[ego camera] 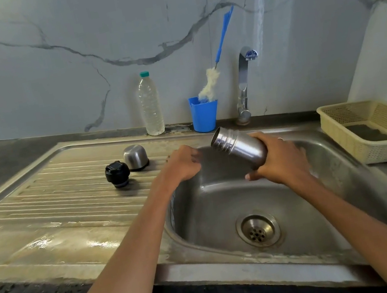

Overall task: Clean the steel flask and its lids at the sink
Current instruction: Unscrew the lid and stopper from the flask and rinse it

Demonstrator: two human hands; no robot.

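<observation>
Head view: we hold the open flask tilted over the sink basin, lids set aside.

Our right hand [279, 157] grips the cylindrical bare-steel flask [239, 147] around its lower body, mouth tipped up and toward our left hand [181, 165], which hangs beside it with fingers loosely curled and holding nothing. To our left, on the ribbed drainboard [41, 199], sit the domed steel cup lid [135, 157] and the round black stopper lid [117, 173], just beside each other. We judge the next need is the white-bristled, blue-handled bottle brush [211, 79], standing in the blue plastic cup [204, 116] beyond our hands. Keeping the grip low leaves the mouth free; the curved steel tap [244, 80] runs no visible water.
</observation>
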